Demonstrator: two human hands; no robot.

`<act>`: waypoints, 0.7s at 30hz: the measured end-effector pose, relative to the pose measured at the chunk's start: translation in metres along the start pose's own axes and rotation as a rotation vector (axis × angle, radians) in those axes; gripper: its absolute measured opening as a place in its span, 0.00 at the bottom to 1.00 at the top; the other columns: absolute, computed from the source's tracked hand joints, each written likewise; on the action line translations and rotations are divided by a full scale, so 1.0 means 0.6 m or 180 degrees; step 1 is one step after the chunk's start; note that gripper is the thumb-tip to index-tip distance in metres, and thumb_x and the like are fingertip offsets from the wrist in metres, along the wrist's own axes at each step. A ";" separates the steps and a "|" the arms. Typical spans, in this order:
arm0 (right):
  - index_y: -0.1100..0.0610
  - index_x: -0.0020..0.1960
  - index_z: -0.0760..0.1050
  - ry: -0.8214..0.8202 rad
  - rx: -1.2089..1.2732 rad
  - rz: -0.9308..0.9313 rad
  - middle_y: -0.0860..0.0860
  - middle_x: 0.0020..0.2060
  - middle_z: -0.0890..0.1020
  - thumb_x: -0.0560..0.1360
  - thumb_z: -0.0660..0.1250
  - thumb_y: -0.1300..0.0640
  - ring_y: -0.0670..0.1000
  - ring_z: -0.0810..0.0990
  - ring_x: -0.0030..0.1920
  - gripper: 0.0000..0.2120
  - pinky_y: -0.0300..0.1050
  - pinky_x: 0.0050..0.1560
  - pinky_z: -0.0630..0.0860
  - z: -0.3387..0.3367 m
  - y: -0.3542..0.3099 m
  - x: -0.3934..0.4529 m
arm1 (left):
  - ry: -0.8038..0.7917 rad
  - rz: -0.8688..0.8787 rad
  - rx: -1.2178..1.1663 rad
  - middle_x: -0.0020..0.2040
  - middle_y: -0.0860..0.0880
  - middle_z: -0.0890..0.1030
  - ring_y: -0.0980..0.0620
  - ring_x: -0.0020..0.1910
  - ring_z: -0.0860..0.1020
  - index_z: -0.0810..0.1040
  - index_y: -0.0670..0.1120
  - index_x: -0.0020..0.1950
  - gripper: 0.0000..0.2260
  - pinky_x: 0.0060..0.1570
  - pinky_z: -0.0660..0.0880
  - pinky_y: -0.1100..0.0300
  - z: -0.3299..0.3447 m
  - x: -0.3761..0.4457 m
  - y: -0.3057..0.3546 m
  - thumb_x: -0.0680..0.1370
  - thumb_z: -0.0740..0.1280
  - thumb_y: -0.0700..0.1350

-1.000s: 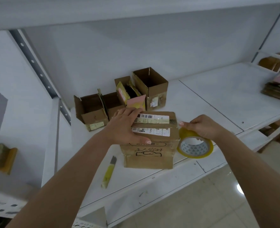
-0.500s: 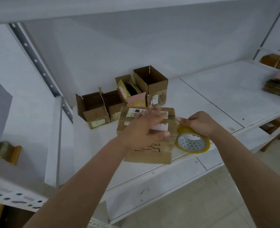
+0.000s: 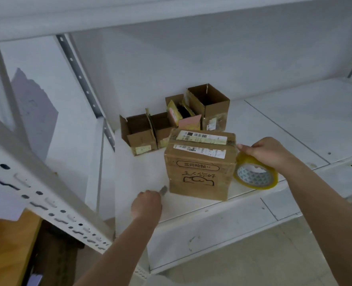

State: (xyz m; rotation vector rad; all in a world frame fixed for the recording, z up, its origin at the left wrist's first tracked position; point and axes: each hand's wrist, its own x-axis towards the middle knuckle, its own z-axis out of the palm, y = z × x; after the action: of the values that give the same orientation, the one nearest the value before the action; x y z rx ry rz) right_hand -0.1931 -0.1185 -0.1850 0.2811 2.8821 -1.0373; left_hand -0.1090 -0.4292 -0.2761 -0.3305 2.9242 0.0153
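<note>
White steel shelf [image 3: 294,124] carries the work. The left hand's [image 3: 147,204] fingers curl down over the cutter [image 3: 163,190], but blur hides whether they grip it. The right hand's [image 3: 268,153] fingers pinch the tape roll [image 3: 255,175] against the sealed carton's [image 3: 199,168] right edge. A careless blade could nick that hand, or a one-handed roll could slip and the tape stick to itself. Open small boxes [image 3: 142,141] crowd just behind the carton.

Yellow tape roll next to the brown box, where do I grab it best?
Pinch the top rim of the yellow ring-shaped tape roll, from above and the right: its left side is against the brown cardboard box, and the right hand holds it there.
</note>
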 end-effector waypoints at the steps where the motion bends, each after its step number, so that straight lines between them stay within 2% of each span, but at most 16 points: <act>1: 0.60 0.35 0.82 0.0002 0.0002 0.0015 0.54 0.29 0.82 0.70 0.67 0.32 0.53 0.81 0.31 0.29 0.43 0.34 0.74 0.000 0.000 -0.001 | 0.0016 -0.0010 -0.0130 0.52 0.46 0.81 0.47 0.52 0.79 0.79 0.45 0.55 0.10 0.46 0.75 0.59 -0.003 0.005 -0.007 0.79 0.60 0.40; 4: 0.59 0.35 0.83 -0.0027 0.0035 0.0068 0.54 0.29 0.82 0.70 0.65 0.31 0.52 0.81 0.31 0.30 0.42 0.33 0.73 -0.002 0.003 -0.008 | 0.0350 -0.0145 -0.1100 0.39 0.47 0.78 0.49 0.37 0.77 0.75 0.43 0.43 0.04 0.34 0.72 0.59 -0.029 0.017 -0.041 0.76 0.63 0.41; 7: 0.59 0.37 0.83 -0.0023 0.0110 0.0061 0.54 0.30 0.83 0.70 0.65 0.31 0.52 0.81 0.32 0.30 0.42 0.34 0.74 0.001 0.008 -0.012 | 0.1260 -0.0128 -0.2275 0.37 0.44 0.75 0.44 0.37 0.76 0.72 0.40 0.42 0.07 0.31 0.70 0.55 -0.080 0.021 -0.047 0.79 0.59 0.40; 9: 0.61 0.37 0.82 -0.0054 0.0120 0.0005 0.56 0.32 0.83 0.70 0.66 0.32 0.52 0.82 0.33 0.31 0.44 0.35 0.74 0.003 0.002 -0.012 | 0.1690 0.0251 -0.2887 0.40 0.45 0.77 0.45 0.39 0.76 0.72 0.42 0.46 0.09 0.34 0.73 0.53 -0.138 0.016 -0.015 0.82 0.56 0.43; 11: 0.61 0.35 0.82 -0.0179 0.0146 -0.0023 0.55 0.31 0.83 0.70 0.67 0.32 0.52 0.82 0.32 0.30 0.42 0.32 0.73 0.002 -0.006 -0.015 | 0.1693 0.0920 -0.3132 0.38 0.50 0.78 0.53 0.36 0.77 0.73 0.46 0.46 0.11 0.35 0.75 0.57 -0.195 0.007 0.037 0.83 0.56 0.49; 14: 0.58 0.36 0.82 -0.0502 0.0386 0.0089 0.52 0.32 0.84 0.69 0.69 0.33 0.52 0.84 0.33 0.26 0.42 0.34 0.76 -0.001 -0.003 -0.023 | 0.1212 0.1732 -0.3105 0.34 0.54 0.78 0.61 0.29 0.76 0.75 0.48 0.46 0.08 0.30 0.74 0.67 -0.250 0.003 0.123 0.82 0.60 0.48; 16: 0.57 0.39 0.83 -0.0652 0.0468 0.0122 0.53 0.35 0.85 0.70 0.69 0.34 0.53 0.84 0.36 0.25 0.46 0.42 0.80 -0.007 0.005 -0.027 | 0.0750 0.2114 -0.3024 0.35 0.53 0.80 0.62 0.27 0.77 0.77 0.46 0.47 0.06 0.32 0.77 0.65 -0.261 0.009 0.174 0.81 0.63 0.46; 18: 0.56 0.45 0.83 -0.0737 0.0584 0.0117 0.54 0.41 0.85 0.72 0.70 0.39 0.54 0.84 0.42 0.20 0.49 0.49 0.80 -0.014 0.014 -0.029 | 0.0098 0.2250 -0.3005 0.33 0.53 0.82 0.59 0.28 0.79 0.77 0.46 0.46 0.05 0.32 0.78 0.61 -0.258 0.022 0.214 0.81 0.64 0.43; 20: 0.55 0.50 0.83 -0.0847 0.0834 0.0095 0.54 0.45 0.85 0.73 0.71 0.45 0.55 0.83 0.47 0.14 0.48 0.52 0.79 -0.022 0.022 -0.033 | -0.0616 0.2149 -0.3085 0.33 0.51 0.84 0.55 0.31 0.82 0.76 0.45 0.45 0.05 0.32 0.77 0.63 -0.248 0.038 0.238 0.81 0.63 0.41; 21: 0.54 0.51 0.83 -0.0957 0.0973 0.0047 0.54 0.47 0.85 0.73 0.71 0.48 0.55 0.83 0.49 0.11 0.47 0.52 0.78 -0.026 0.027 -0.036 | -0.0817 0.2067 -0.3048 0.33 0.50 0.84 0.55 0.30 0.82 0.76 0.45 0.45 0.06 0.31 0.76 0.64 -0.241 0.045 0.242 0.81 0.62 0.41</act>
State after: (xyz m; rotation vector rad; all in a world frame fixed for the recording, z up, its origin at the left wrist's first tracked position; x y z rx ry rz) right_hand -0.1685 -0.0993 -0.1804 0.1450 2.4518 -1.3846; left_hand -0.1952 -0.2984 -0.1414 0.4760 2.4138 1.4203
